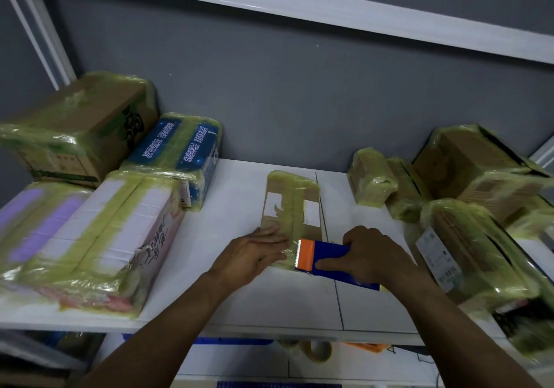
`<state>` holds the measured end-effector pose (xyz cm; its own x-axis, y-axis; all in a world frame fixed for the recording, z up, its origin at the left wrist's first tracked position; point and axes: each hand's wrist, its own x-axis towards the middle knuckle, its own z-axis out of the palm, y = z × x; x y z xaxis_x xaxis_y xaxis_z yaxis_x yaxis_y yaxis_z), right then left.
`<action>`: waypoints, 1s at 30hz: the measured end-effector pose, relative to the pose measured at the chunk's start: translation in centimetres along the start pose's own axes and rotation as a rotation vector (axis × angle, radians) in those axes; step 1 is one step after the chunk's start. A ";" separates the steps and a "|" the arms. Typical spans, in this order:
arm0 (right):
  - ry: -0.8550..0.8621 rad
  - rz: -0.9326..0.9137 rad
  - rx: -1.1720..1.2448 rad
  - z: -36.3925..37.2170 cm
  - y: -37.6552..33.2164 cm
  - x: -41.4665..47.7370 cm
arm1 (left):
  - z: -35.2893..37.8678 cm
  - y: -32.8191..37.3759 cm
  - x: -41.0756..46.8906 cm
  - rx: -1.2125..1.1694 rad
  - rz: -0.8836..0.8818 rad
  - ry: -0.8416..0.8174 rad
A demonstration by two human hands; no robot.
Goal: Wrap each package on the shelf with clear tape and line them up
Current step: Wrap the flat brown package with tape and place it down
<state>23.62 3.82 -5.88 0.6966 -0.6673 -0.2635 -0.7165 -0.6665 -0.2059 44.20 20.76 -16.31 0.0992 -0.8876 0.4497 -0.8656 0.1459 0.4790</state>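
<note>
Under left grip: package; right grip holds tape dispenser.

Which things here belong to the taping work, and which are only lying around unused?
Job:
- flat package, pressed by the left hand
- dispenser, gripped by the right hand
- wrapped packs at left and right

Lying about:
- tape rolls below the shelf
- orange object beside them
</note>
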 end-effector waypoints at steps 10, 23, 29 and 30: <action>0.004 -0.005 0.047 -0.2 -0.1 -2.0 | -0.5 -0.4 -0.1 0.061 0.068 0.039; 0.015 0.078 0.053 -0.2 1.8 -2.2 | -0.6 0.4 0.1 0.010 -0.018 -0.049; -0.010 0.085 0.046 0.0 1.8 -1.6 | 0.6 0.4 0.0 0.208 -0.004 -0.043; -0.009 0.084 0.049 0.1 1.8 -1.6 | 0.8 0.5 0.2 0.195 -0.029 -0.039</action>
<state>21.18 3.70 -5.90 0.6336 -0.7171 -0.2903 -0.7736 -0.5910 -0.2286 43.42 20.30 -16.58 0.1093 -0.9072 0.4062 -0.9418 0.0362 0.3342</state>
